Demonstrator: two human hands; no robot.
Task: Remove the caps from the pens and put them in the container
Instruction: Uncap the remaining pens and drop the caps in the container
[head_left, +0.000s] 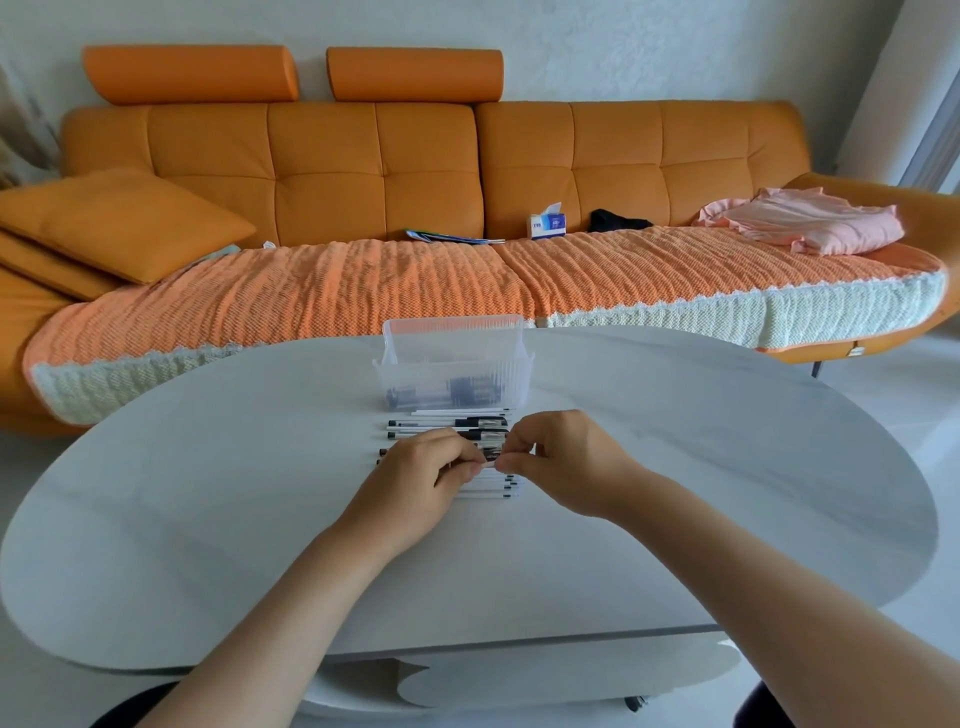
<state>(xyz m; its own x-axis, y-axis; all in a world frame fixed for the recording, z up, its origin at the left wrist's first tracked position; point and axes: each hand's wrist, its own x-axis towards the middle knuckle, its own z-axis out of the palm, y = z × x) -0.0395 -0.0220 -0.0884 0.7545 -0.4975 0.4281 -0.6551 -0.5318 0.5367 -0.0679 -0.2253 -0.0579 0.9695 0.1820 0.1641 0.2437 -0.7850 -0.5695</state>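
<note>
pen (491, 466) | pinched between left hand (421, 480) and right hand (566, 462) grip | container (452, 382) just beyond, table edges well apart

An orange sofa (363, 171) is stretching along the wall at 12 o'clock, its seat lying under a woven throw (363, 296); a tissue box (546, 224) is standing mid-seat, folded pink clothing (810, 226) is resting toward 2 o'clock, cushions (119, 223) are leaning at 10 o'clock

Pen row (447, 431) partly under hands.
</note>
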